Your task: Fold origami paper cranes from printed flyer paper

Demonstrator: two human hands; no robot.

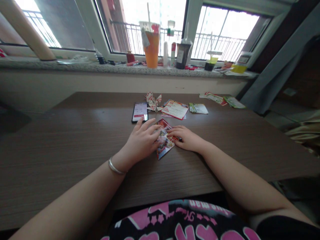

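Observation:
A folded piece of colourful printed paper (164,143) lies on the brown wooden table (75,140) in front of me. My left hand (141,140) rests flat on its left part with the fingers stretched out and spread. A silver bangle sits on that wrist. My right hand (186,137) lies on the paper's right edge, its fingers held together and pressing down on the sheet. Just beyond my hands are a phone (140,112) with a lit screen and small folded paper cranes (153,101).
Printed leaflets (175,109) and card stacks (198,108) lie further back on the table, more (215,98) at the far right. The windowsill (75,66) carries an orange drink cup (151,45), a dark cup (183,55), bottles and small items. A grey curtain (275,66) hangs on the right.

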